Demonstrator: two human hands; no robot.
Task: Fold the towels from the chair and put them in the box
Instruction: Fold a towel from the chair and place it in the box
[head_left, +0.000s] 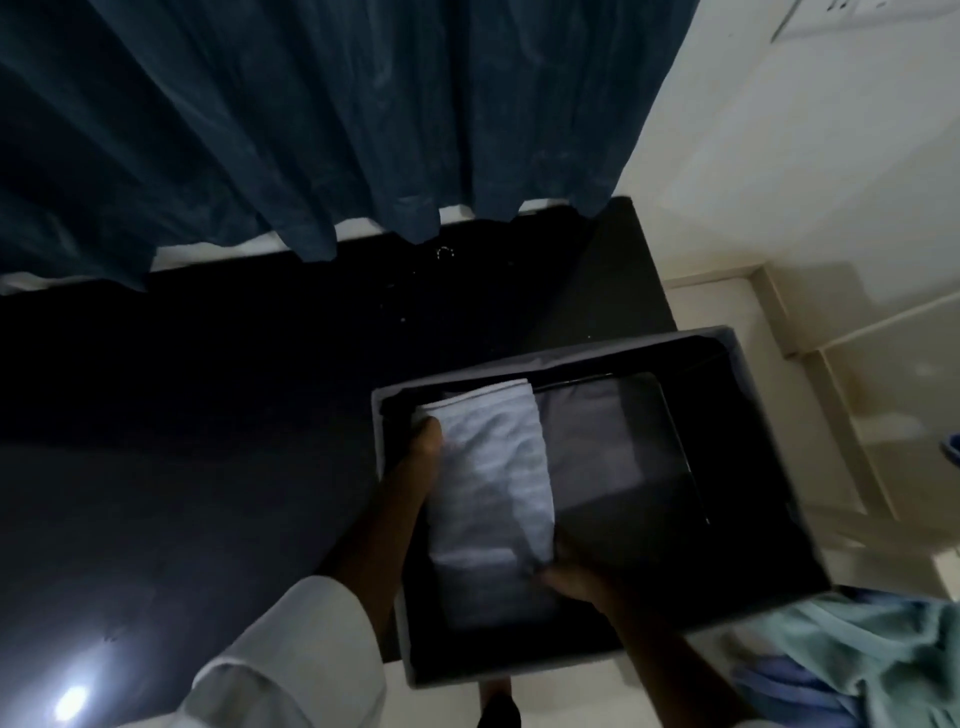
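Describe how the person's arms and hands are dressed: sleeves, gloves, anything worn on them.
Both hands are bare, with no gloves. The left hand comes out of a white long sleeve pushed up towards the elbow, where it bunches in folds and leaves the forearm uncovered. The right hand and right forearm show no sleeve in view. No watch or ring can be made out, though the picture is dim.

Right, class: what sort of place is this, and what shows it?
Probably a room in a home: a blue curtain hangs behind a dark surface, and a fabric box holds folded towels.
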